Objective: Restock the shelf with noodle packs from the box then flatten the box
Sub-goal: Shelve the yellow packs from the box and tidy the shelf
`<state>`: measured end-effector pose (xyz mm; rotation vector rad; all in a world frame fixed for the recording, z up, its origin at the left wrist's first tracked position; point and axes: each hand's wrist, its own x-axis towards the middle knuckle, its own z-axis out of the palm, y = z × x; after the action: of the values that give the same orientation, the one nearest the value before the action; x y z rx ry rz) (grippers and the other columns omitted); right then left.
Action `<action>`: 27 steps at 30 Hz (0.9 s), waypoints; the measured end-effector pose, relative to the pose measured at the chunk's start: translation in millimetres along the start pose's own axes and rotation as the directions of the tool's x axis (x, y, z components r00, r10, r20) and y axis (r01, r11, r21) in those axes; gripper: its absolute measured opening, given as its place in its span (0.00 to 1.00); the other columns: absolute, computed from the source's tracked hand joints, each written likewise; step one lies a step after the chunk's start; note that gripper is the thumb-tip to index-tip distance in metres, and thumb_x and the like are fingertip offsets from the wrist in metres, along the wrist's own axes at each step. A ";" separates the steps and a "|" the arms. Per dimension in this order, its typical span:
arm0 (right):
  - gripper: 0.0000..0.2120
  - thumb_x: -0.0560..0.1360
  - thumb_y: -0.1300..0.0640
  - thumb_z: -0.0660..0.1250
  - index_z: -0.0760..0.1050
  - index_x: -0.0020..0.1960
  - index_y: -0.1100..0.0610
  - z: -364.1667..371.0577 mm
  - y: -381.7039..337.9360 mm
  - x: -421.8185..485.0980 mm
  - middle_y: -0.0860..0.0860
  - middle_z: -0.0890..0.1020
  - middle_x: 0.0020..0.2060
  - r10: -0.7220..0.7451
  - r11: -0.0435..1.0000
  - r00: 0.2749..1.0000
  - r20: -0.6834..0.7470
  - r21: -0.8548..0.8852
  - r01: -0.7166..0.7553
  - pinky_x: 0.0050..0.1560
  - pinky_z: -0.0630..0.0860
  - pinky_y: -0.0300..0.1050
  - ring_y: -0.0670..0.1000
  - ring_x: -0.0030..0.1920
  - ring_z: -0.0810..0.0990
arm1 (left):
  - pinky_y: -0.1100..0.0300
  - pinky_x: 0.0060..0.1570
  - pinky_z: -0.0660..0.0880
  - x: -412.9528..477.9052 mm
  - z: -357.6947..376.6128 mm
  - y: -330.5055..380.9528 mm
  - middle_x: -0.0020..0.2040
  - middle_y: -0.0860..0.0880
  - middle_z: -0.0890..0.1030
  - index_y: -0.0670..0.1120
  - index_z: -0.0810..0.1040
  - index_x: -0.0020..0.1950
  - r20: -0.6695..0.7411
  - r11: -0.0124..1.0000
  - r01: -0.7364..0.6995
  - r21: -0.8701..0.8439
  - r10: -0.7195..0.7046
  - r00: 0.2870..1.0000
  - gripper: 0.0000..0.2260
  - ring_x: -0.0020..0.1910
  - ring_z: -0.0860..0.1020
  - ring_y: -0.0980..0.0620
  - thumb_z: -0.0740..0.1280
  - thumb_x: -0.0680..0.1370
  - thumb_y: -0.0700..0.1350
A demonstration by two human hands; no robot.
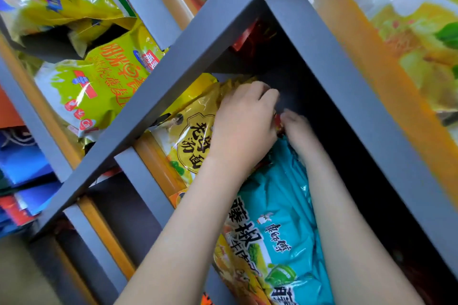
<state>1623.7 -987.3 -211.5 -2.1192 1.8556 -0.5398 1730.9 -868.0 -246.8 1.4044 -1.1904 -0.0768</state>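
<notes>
Both hands reach into a compartment of the grey shelf (329, 62). The left hand (244, 126) lies across the yellow noodle pack (195, 136), fingers bent at the pack's crinkled far end; whether its grip has closed on the pack cannot be told. The right hand (298, 131), blurred, sits at the far end of the teal noodle pack (280, 218), which lies just right of the yellow one; its grip cannot be told either. More yellow-green packs (94, 86) fill the compartments to the left.

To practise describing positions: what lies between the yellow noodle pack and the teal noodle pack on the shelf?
Head view: the left hand lies between the yellow noodle pack and the teal noodle pack.
</notes>
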 end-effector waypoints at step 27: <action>0.38 0.64 0.44 0.76 0.65 0.67 0.56 -42.5 73.1 -200.1 0.53 0.69 0.65 -0.323 0.853 0.932 0.165 -0.375 0.362 0.64 0.62 0.52 0.56 0.65 0.66 | 0.39 0.61 0.65 -117.5 -12.6 25.1 0.64 0.39 0.72 0.51 0.70 0.70 0.224 0.906 0.011 0.422 -0.116 0.968 0.31 0.61 0.72 0.37 0.68 0.69 0.58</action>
<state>1517.9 -798.1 -225.2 -2.7207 1.6463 -0.1197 1669.5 -774.5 -292.5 1.8537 -1.4213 -0.0417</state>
